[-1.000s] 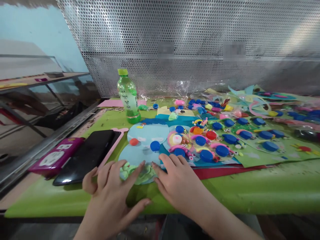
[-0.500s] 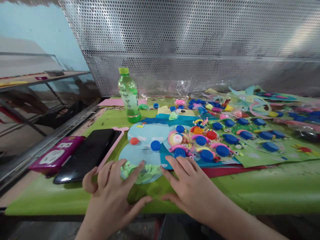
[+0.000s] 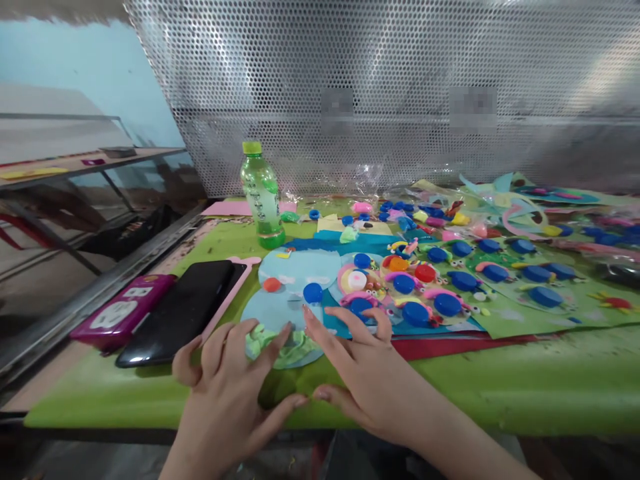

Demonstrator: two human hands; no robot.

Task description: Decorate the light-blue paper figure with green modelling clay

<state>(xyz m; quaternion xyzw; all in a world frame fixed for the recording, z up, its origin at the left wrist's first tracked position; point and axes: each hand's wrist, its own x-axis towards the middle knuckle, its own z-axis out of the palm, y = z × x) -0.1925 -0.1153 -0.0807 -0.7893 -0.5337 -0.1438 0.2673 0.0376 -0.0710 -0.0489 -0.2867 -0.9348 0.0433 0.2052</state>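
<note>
A light blue paper shape (image 3: 280, 310) lies in front of me, bearing an orange disc (image 3: 271, 285) and a blue cap (image 3: 313, 293). Light green clay (image 3: 295, 350) is spread along its lower edge. My left hand (image 3: 235, 380) has its fingers apart, the index fingertip on the clay and nothing held. My right hand (image 3: 360, 367) is open too, its index finger reaching over the paper just below the blue cap. To the right, several small snail figures with blue caps (image 3: 415, 313) sit on blue and green paper.
A black phone (image 3: 177, 313) and a purple packet (image 3: 123, 313) lie at the left. Behind the paper stands a green bottle (image 3: 263, 197). Clear plastic bags (image 3: 367, 180) and bits of coloured clay are near the perforated metal panel (image 3: 390, 67).
My right hand has moved left, its index finger now further over the light blue paper. My left hand stays at the clay. The whole view has shifted slightly.
</note>
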